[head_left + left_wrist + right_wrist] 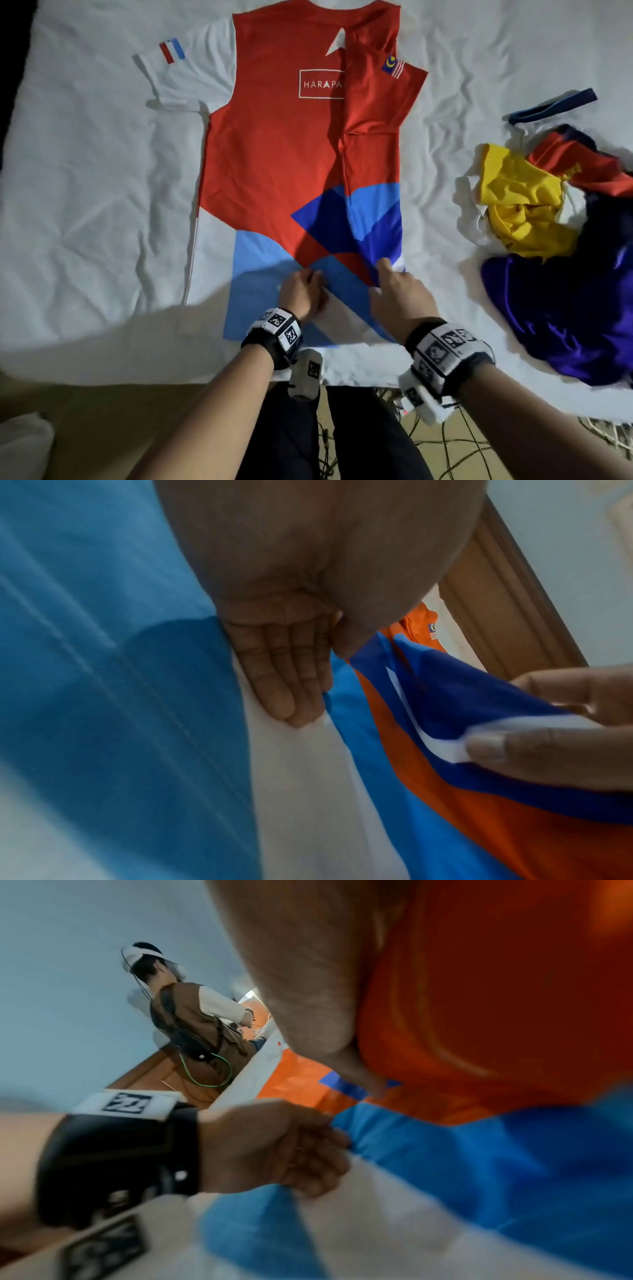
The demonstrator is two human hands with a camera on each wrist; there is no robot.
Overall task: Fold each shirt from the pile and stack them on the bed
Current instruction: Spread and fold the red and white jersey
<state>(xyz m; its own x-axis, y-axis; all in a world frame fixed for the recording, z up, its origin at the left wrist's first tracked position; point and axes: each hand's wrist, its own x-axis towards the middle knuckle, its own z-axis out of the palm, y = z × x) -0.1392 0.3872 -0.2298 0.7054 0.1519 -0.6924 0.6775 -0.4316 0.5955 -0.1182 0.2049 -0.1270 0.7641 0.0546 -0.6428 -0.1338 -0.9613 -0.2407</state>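
Note:
A red, blue and white shirt (274, 154) lies spread flat on the white bed (85, 205), collar at the far end. Its right side and sleeve (380, 102) are folded over the middle. My left hand (305, 284) presses on the light blue part near the hem; the left wrist view shows its fingers (281, 685) straight on the cloth. To the right, my right hand (387, 270) pinches the folded hem corner (455, 739) between thumb and fingers and holds it slightly raised. In the right wrist view my left hand (291, 1153) rests on the shirt (479, 1164).
A pile of crumpled shirts (527, 205), yellow, red and purple, sits at the bed's right side, with a dark blue band (555, 104) behind it. Cables (445, 445) lie on the floor by my legs. Another person (192, 1020) stands beyond the bed.

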